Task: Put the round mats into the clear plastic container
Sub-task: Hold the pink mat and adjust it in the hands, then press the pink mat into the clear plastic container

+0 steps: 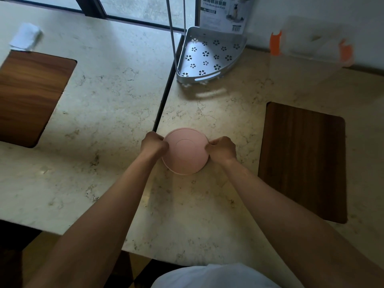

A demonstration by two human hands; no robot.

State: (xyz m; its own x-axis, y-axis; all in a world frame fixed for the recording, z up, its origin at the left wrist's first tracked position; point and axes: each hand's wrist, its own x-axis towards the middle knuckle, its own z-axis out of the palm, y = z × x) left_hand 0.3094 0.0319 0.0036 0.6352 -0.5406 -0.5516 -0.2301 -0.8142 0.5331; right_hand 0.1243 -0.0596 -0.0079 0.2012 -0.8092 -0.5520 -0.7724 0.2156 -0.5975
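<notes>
A stack of pink round mats (185, 151) lies on the marble table in the middle of the view; a second rim shows along its far edge. My left hand (153, 143) pinches the stack's left edge and my right hand (222, 149) pinches its right edge. The clear plastic container (311, 48) with orange clips stands at the far right against the wall, well away from the mats and both hands. It looks blurred.
A white perforated corner shelf (209, 57) on metal rods stands beyond the mats, with a printed box (225, 13) behind it. Dark wooden insets (303, 161) (29, 96) lie right and left. A folded white cloth (26, 37) sits far left. A gap (164, 100) splits two tabletops.
</notes>
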